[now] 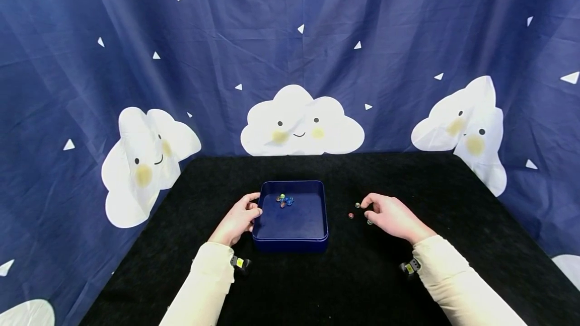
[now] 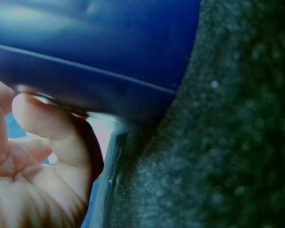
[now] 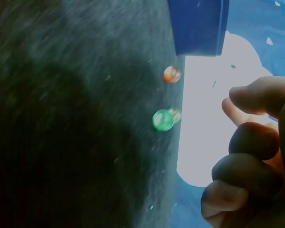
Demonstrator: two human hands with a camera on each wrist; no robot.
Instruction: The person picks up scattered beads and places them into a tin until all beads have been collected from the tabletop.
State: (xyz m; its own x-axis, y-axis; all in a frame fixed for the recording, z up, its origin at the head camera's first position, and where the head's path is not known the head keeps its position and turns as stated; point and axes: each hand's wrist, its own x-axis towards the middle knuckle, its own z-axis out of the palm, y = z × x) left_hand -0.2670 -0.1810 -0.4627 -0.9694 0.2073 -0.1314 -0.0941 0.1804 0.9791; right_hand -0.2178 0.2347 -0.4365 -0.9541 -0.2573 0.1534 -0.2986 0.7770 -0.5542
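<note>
A square dark-blue box (image 1: 294, 225) stands upright on the black cloth, with several small glass marbles (image 1: 289, 202) clustered towards its back left. At the box's left side my left hand (image 1: 237, 219) holds the wall, thumb at the rim; bent fingers (image 2: 38, 116) meet the outer wall in the left wrist view. To the right of the box, my right hand (image 1: 391, 215) hovers over loose marbles, thumb and forefinger apart with nothing between them. Near its fingertips lie a reddish marble (image 3: 171, 74), a green marble (image 3: 162, 120) and a pale marble (image 1: 357, 205).
Black cloth (image 1: 290, 286) covers the table, reaching back to a dark-blue curtain (image 1: 272, 29) printed with white clouds and triangles. Small cameras are strapped to both wrists, the left camera (image 1: 242, 264) close to the box's front left corner.
</note>
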